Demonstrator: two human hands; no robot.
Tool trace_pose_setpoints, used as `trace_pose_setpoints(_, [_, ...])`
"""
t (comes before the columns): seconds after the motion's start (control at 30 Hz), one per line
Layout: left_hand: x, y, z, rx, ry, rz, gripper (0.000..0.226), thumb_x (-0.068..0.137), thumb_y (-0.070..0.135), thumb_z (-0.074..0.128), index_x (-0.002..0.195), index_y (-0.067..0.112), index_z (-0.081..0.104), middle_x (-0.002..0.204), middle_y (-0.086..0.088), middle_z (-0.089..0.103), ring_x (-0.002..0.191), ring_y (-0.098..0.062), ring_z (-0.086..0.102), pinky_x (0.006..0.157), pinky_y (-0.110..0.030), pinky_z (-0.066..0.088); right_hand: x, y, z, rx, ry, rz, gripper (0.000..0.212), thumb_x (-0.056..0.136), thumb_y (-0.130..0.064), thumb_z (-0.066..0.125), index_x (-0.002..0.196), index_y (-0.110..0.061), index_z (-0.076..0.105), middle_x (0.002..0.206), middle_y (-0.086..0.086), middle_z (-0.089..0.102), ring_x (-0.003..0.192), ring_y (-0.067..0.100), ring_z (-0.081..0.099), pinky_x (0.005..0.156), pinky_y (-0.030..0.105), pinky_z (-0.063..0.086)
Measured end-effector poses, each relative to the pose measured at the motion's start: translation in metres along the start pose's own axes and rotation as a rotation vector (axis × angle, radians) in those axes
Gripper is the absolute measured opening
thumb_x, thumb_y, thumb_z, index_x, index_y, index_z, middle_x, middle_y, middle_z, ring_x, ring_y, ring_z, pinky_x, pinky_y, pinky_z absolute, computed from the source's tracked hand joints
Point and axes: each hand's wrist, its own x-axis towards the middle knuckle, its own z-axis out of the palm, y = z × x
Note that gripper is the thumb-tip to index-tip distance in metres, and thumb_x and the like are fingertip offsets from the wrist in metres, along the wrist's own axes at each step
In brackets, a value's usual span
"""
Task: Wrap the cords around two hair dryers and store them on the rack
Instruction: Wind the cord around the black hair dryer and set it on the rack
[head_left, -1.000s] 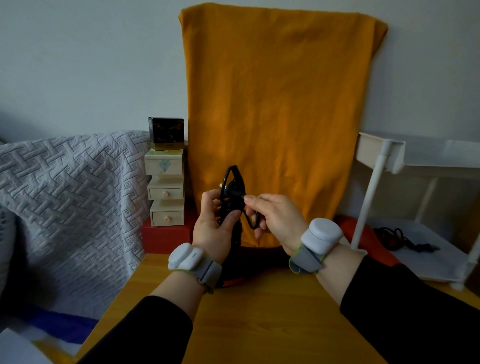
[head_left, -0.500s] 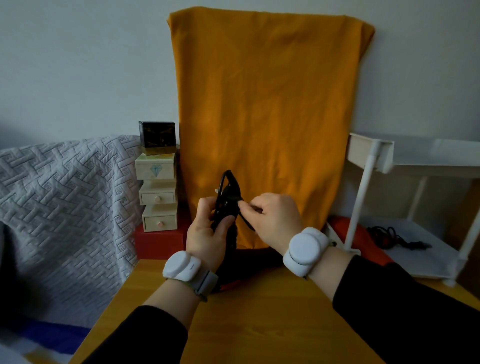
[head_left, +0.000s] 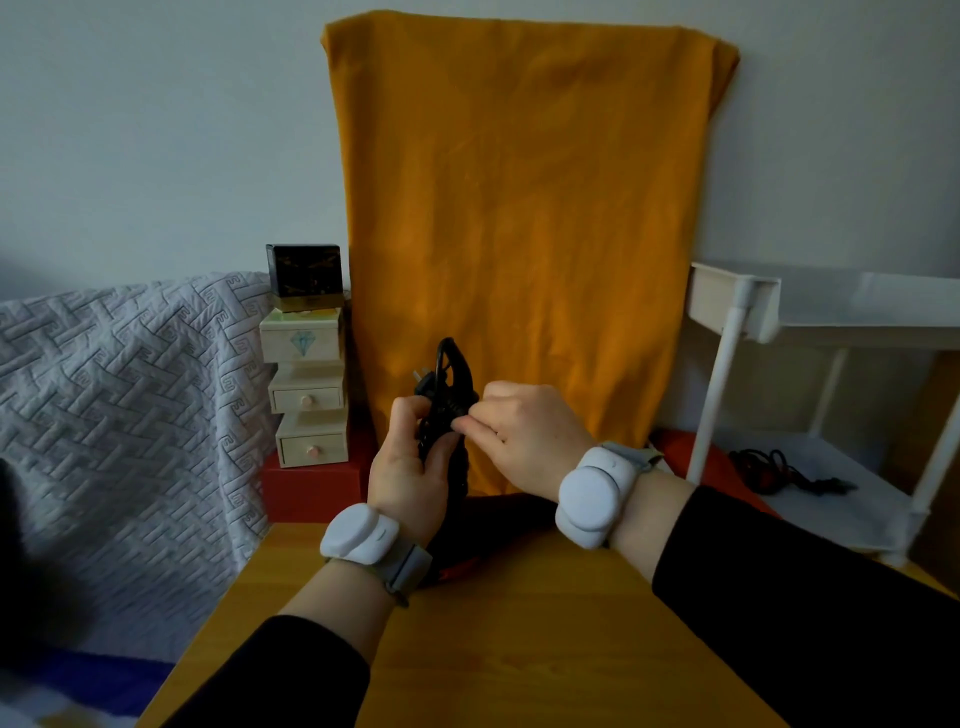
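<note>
Cord: the black looped power cord (head_left: 451, 384) is held upright between both hands, above the far edge of the yellow wooden surface (head_left: 498, 649); its plug prongs poke out at upper left.
Dryer: a dark body below the hands, mostly hidden; its shape cannot be told.
Left hand: the left hand (head_left: 410, 462) is closed around the cord bundle from the left, thumb across the front.
Right hand: the right hand (head_left: 524, 436) pinches a strand at the bundle's right side, fingers nearly shut.
Handling: likely light, limp and springy; loops should slip loose unless squeezed at the middle, away from the plug.
Rack: the white tube-frame rack (head_left: 737, 312) stands at right; a second black cord bundle (head_left: 774, 467) lies on its lower shelf.
Behind: a mustard-orange hanging cloth (head_left: 524, 208).
</note>
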Motion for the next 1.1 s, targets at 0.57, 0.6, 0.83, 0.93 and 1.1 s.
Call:
trace_pose_setpoints(0.57, [0.005,-0.009,-0.003,-0.008,-0.058,-0.035,0.040,0.092,0.010,0.061,0.118,0.032,0.040,0.101,0.022,0.055,0.091,0.006,0.057,0.070,-0.005,0.042,0.020,-0.008,0.005,0.020,0.035,0.114,0.037,0.094,-0.032,0.053,0.077,-0.005,0.071,0.077,0.008,0.058,0.070,0.022,0.053,0.057,0.031,0.031])
trace_pose_setpoints(0.6, [0.005,-0.009,-0.003,-0.008,-0.063,-0.034,0.041,0.092,0.011,0.061,0.117,0.035,0.039,0.101,0.024,0.054,0.092,0.008,0.056,0.070,-0.004,0.042,0.021,-0.009,0.005,0.049,0.029,0.137,0.036,0.093,-0.032,0.055,0.077,-0.006,0.072,0.076,0.007,0.057,0.069,0.022,0.053,0.056,0.030,0.031])
trace_pose_setpoints(0.83, [-0.001,-0.011,-0.001,-0.023,-0.089,-0.079,0.068,0.081,0.014,0.076,0.110,0.052,0.028,0.099,0.027,0.057,0.083,0.021,0.057,0.065,-0.001,0.045,0.018,-0.004,-0.002,0.220,-0.011,0.118,0.028,0.087,-0.024,0.065,0.070,-0.003,0.072,0.067,0.004,0.055,0.064,0.018,0.052,0.057,0.032,0.037])
trace_pose_setpoints(0.93, [-0.004,-0.012,0.001,-0.035,-0.101,-0.091,0.069,0.082,0.013,0.075,0.107,0.055,0.027,0.105,0.025,0.056,0.084,0.023,0.057,0.065,0.000,0.043,0.015,-0.004,-0.003,0.117,-0.029,0.040,0.030,0.090,-0.021,0.061,0.067,-0.003,0.066,0.068,-0.002,0.045,0.064,0.015,0.045,0.058,0.028,0.029])
trace_pose_setpoints(1.1, [-0.003,-0.011,-0.002,-0.009,-0.120,-0.041,0.070,0.084,0.011,0.073,0.109,0.060,0.029,0.107,0.024,0.055,0.090,0.019,0.058,0.069,-0.002,0.046,0.016,0.001,-0.001,-0.119,-0.045,-0.046,0.033,0.098,-0.026,0.046,0.092,-0.003,0.069,0.087,0.008,0.058,0.087,0.023,0.052,0.064,0.024,0.023])
